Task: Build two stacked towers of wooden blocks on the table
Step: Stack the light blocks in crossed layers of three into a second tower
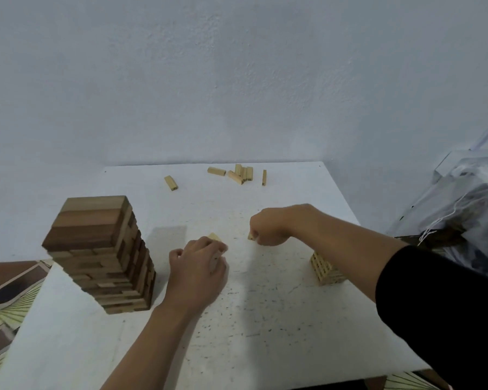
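Observation:
A tall tower of dark brown wooden blocks stands on the left of the white table. A short stack of pale blocks stands at the right, partly hidden by my right forearm. My left hand is curled round pale blocks near the table's middle. My right hand grips a small pale block just right of it, above the table. Several loose pale blocks lie at the far edge, one apart to the left.
A pale wall rises right behind the table. Clear plastic bags are piled off the table's right side. Patterned floor shows to the left below the table edge.

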Demonstrator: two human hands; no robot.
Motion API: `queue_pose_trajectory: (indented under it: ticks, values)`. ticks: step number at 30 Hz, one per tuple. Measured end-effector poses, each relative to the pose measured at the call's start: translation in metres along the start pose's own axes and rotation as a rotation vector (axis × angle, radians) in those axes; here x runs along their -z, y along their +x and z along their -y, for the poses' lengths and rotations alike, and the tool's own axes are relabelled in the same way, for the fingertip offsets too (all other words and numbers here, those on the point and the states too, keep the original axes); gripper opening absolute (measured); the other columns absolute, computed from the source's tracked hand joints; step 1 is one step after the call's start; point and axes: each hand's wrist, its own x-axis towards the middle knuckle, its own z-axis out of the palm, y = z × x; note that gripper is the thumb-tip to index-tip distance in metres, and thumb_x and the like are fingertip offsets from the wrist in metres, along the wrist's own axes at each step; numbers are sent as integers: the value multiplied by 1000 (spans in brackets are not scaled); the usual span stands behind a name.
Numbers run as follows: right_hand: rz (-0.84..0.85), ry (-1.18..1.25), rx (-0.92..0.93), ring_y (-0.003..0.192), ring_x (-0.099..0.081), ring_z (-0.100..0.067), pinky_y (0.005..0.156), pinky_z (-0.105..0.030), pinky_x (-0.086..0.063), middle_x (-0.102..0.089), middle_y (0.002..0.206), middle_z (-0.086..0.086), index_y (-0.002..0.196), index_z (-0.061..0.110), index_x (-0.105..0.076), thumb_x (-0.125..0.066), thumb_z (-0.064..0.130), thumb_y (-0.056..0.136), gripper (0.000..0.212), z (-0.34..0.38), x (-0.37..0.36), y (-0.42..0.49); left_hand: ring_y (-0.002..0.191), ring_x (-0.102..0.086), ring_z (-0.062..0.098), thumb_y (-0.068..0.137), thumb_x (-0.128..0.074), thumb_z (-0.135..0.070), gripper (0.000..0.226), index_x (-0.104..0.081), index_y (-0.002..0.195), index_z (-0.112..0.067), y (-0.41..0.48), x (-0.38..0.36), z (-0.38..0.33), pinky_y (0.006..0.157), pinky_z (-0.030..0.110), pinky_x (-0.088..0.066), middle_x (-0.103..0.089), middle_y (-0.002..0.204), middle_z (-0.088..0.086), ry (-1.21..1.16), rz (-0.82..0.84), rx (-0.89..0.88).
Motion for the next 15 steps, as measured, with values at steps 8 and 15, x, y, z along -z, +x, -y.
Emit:
queue_pose_trajectory:
  ticks: [8, 15]
  values:
    - [-139, 184, 28, 118, -57, -25, 101, -45, -49, -62, 131, -3, 126, 14, -66, -49, 11, 97, 34, 21, -31, -3, 120, -44, -2, 101, -50, -34, 34, -55, 135, -38, -13, 3, 12, 100, 34, -19, -45, 132, -23, -47, 59, -9]
    - [-612, 679, -132, 97, -64, -17, 89, -35, -55, -69, 107, 0, 108, 14, -74, -55, 17, 95, 23, 9, -28, 16, 122, -49, 8, 102, -50, -37, 29, -64, 128, -37, 0, -10, 13, 111, 49, -30, -55, 131, -18, -167, -6, 18]
